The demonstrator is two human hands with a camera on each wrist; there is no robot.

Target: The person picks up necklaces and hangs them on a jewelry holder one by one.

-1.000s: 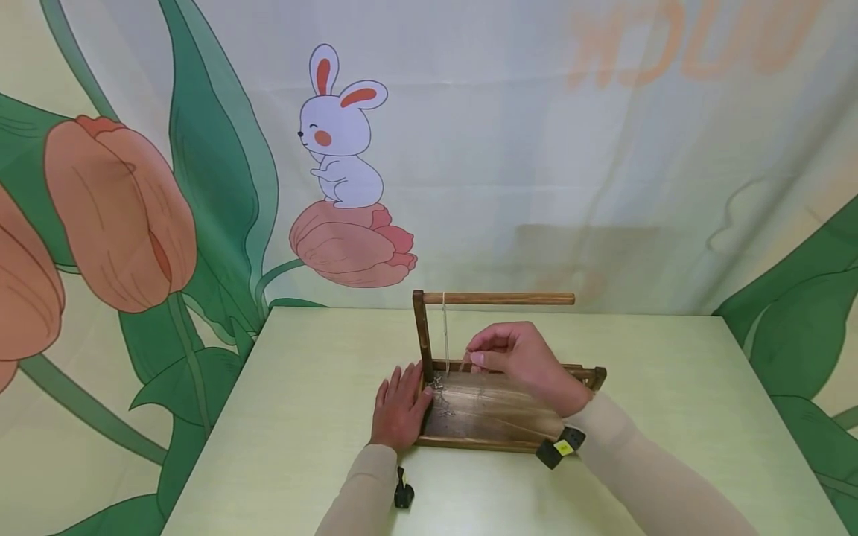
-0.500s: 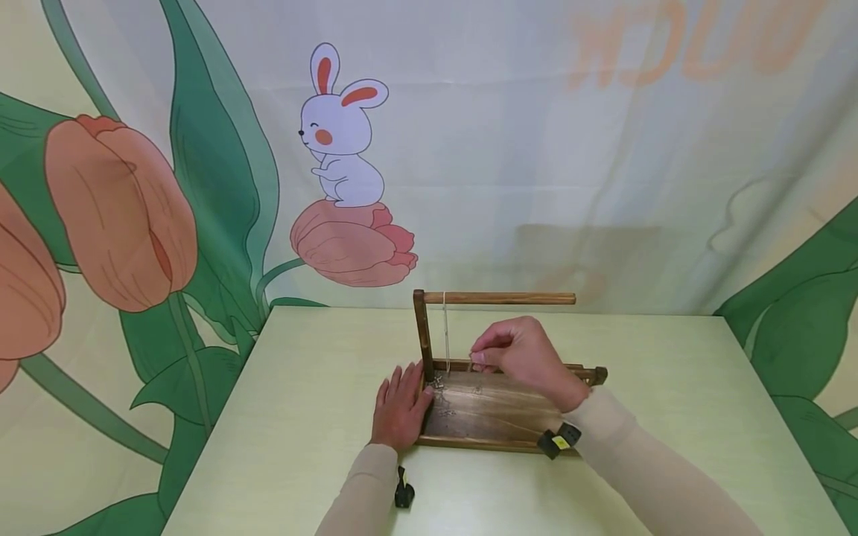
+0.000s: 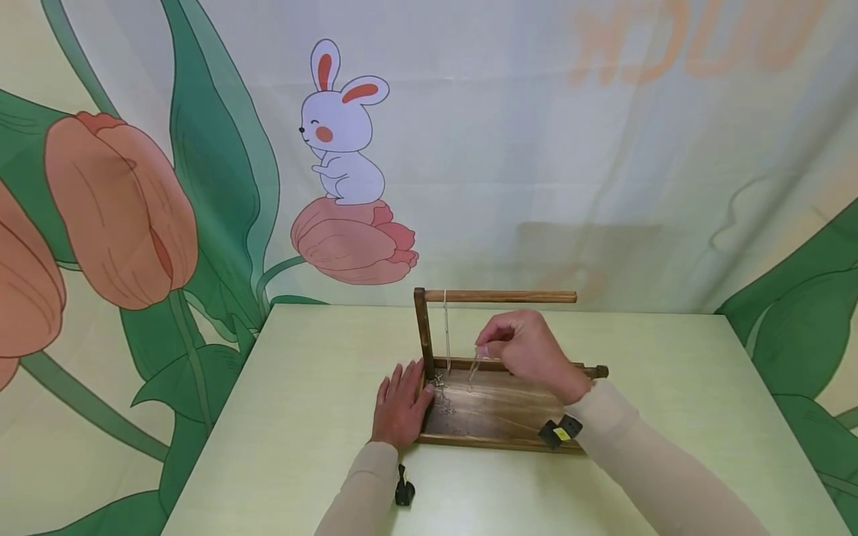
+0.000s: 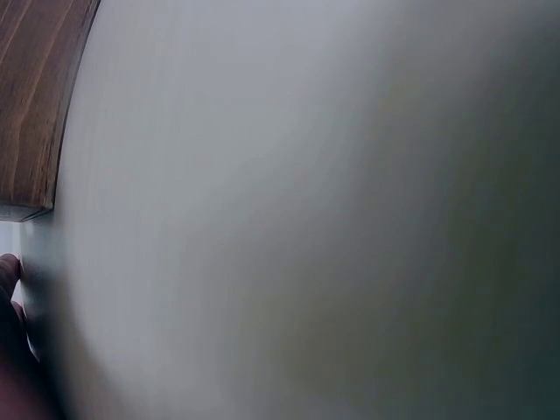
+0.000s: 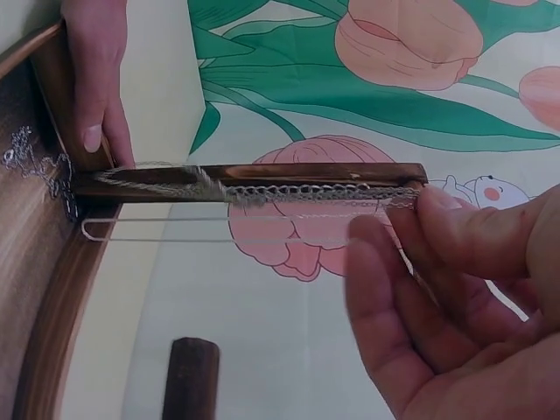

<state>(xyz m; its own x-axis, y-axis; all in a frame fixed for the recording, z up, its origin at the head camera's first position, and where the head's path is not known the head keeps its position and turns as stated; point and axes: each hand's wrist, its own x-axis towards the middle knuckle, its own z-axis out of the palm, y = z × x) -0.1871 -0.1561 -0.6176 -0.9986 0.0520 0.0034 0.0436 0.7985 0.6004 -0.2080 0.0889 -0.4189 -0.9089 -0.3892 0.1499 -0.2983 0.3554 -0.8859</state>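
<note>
My right hand point(image 3: 526, 346) is raised over a wooden tray point(image 3: 496, 444) and pinches a thin silver chain necklace point(image 5: 297, 191) between thumb and fingers. The necklace dangles in a narrow loop, its lower end close over the tray floor in the head view. My left hand point(image 3: 400, 411) rests with straight fingers along the tray's left side. A second fine chain point(image 3: 447, 327) hangs from the wooden bar point(image 3: 503, 296), to the left of my right hand. More silver chains point(image 5: 39, 166) lie heaped in the tray's left corner, by the upright post point(image 3: 424, 339).
The bar sticks out rightward from the post above the tray's back edge. A short dark peg point(image 3: 596, 371) stands out at the tray's back right. Beneath is a pale table point(image 3: 315, 357), with a curtain point(image 3: 469, 149) printed with tulips and a rabbit behind it.
My right hand has risen slightly and drawn a little to the right, and more of the necklace now hangs below its fingers. My left hand stays in place.
</note>
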